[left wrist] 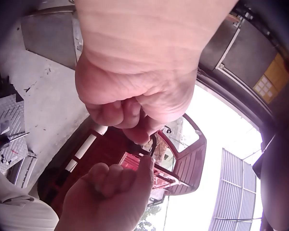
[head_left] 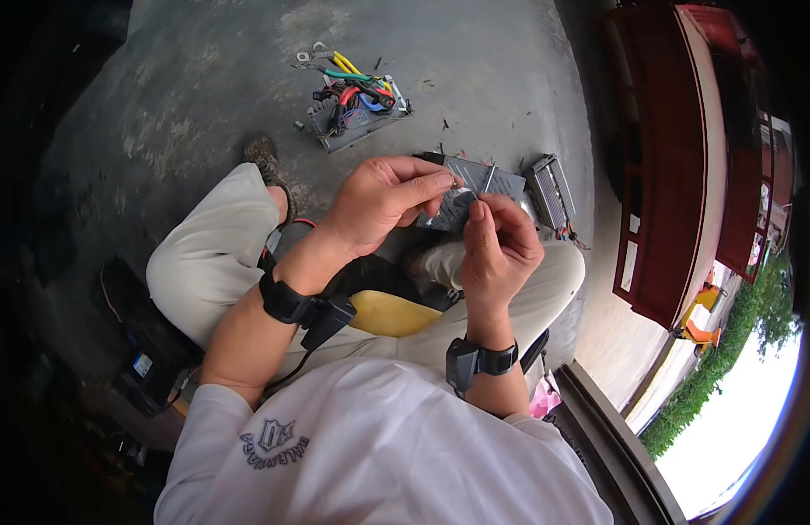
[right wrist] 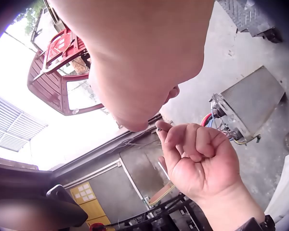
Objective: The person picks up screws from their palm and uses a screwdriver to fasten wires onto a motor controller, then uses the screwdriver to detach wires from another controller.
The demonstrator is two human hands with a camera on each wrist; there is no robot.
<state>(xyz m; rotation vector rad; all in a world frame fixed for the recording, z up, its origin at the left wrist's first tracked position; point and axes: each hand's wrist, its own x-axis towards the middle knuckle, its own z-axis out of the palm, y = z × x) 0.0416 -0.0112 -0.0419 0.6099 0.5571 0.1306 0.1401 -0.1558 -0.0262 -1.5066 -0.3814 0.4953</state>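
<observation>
In the head view my left hand [head_left: 379, 203] pinches a tiny piece [head_left: 457, 182] between thumb and forefinger. My right hand [head_left: 501, 254] is close beside it, its thumb and forefinger pinched at a thin, small end. The left wrist view shows a thin dark piece [left wrist: 153, 144] between my left hand [left wrist: 135, 86] above and my right hand [left wrist: 108, 197] below. A small tip [right wrist: 158, 129] shows at the left hand's [right wrist: 197, 159] fingertips in the right wrist view, where my right hand [right wrist: 144, 62] hides part of them. Whether both hands hold one piece, I cannot tell.
Beyond the hands lies a patterned metal box [head_left: 506, 182] with a screwdriver [head_left: 490, 178] on it. A finned unit [head_left: 552, 188] stands right of it. Farther off, another unit [head_left: 357, 131] carries coloured cables and pliers. A yellow surface [head_left: 392, 313] shows between the legs.
</observation>
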